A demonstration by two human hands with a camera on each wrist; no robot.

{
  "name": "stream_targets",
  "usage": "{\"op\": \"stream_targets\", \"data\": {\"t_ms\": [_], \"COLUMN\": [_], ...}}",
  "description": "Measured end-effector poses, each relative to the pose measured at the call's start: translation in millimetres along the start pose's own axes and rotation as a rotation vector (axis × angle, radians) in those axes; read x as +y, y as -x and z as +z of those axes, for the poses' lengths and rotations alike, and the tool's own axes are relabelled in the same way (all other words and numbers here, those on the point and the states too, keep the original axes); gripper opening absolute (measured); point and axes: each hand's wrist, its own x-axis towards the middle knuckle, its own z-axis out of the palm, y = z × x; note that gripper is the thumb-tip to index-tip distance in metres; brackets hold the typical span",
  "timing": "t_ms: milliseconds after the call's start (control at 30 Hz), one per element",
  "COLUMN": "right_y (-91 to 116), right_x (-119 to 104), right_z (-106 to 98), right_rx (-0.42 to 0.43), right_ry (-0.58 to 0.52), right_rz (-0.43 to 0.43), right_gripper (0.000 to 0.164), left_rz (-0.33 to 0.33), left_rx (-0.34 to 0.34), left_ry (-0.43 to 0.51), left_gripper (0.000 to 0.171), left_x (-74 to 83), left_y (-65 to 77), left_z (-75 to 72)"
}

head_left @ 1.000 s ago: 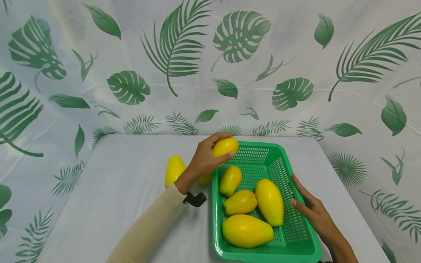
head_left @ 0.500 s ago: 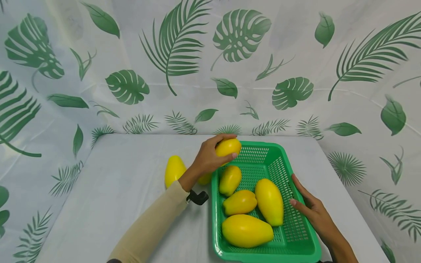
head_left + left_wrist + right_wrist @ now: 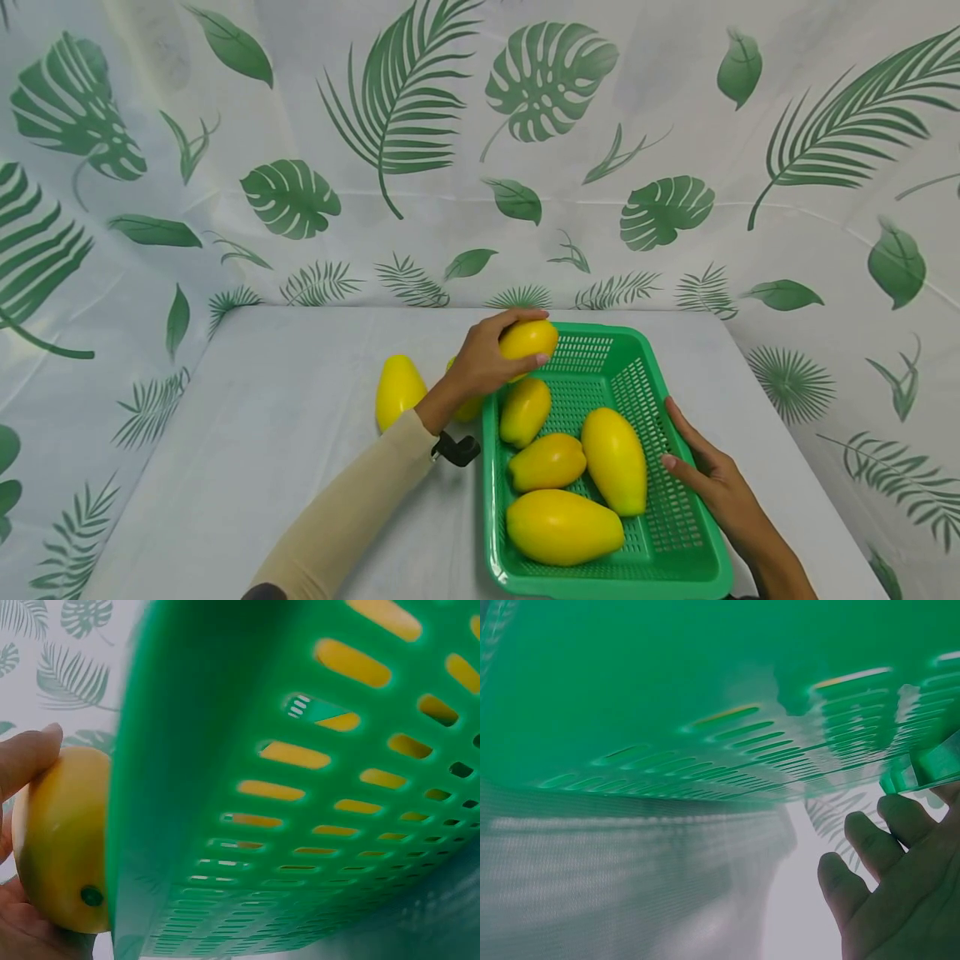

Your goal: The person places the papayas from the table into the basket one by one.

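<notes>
My left hand grips a yellow papaya at the back left corner of a green plastic basket, over the rim. In the left wrist view this papaya shows a small dark spot, and the basket's slotted side stands right beside it. Several papayas lie inside the basket, among them a big one at the front and a long one at the right. My right hand holds the basket's right side, thumb over the rim and fingers along the outside.
Left of the basket, a papaya lies on the white table, and another is partly hidden behind my left wrist. A leaf-patterned curtain rises behind the table.
My left hand has moved slightly right with the papaya, further over the basket's rim. More of the papaya behind the wrist shows. The right hand and basket stay put.
</notes>
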Motion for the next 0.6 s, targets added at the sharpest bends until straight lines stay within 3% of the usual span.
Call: {"op": "stream_targets", "data": {"t_ms": [367, 600], "right_y": [0.3, 0.0], "right_x": [0.2, 0.6], "right_z": [-0.2, 0.1], "right_rx": [-0.003, 0.003], "right_ry": [-0.009, -0.01], "right_rz": [-0.015, -0.005], "right_gripper": [0.073, 0.073], "left_rz": [-0.014, 0.009], "left_rx": [-0.041, -0.071], "left_ry": [-0.064, -0.138], "left_gripper": [0.061, 0.061], "left_x": [-3.8, -6.5], "left_y": [0.2, -1.6], "left_z": [6.9, 9.6]}}
